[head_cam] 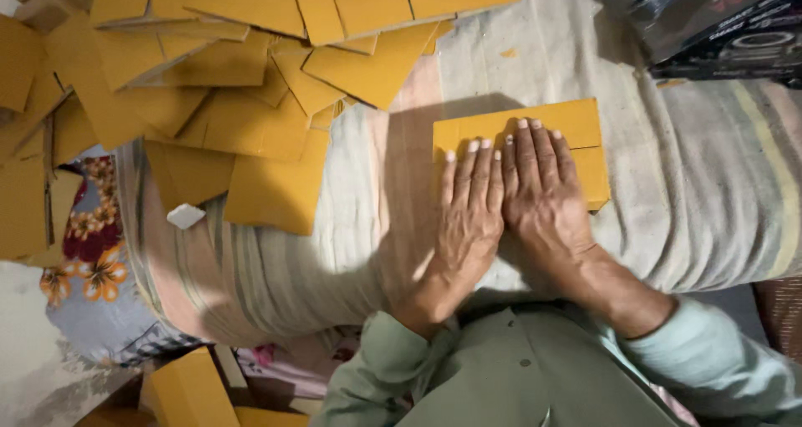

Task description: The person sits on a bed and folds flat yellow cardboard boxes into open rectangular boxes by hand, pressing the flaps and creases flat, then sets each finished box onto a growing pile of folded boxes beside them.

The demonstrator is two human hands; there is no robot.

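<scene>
1. Far left, yellow card sheets (33, 185) lie overlapping at loose angles, some hanging off the edge of the bedding; they look dropped rather than stacked, since no edges line up
2. Below them a floral cloth (92, 251) shows under the striped blanket (276, 268), which covers a rounded bolster-like bulk and gives a padded surface to work on
3. A small white scrap (185, 216) rests on the blanket beside one of the sheets
4. Across the top, the main pile (251, 51) of yellow card pieces fans out toward the middle, well apart from the hands, so the spot in front of the person has only one piece on it
5. At the bottom edge a folded yellow box (188, 389) stands near the person's knee, away from the flat pieces
6. The left hand (468, 205) lies flat, palm down, fingers straight and together, gripping nothing; its fingertips rest on the lower left part of the card (576, 122)
7. The card, a folded yellow piece, lies on the blanket right of centre, directly before the person
8. The right hand (543, 197) touches the left, also flat and unclenched, its fingertips reaching the fold line; both palms seem set to press the piece flat
9. Dark boxes (718, 22) sit at the upper right corner
</scene>
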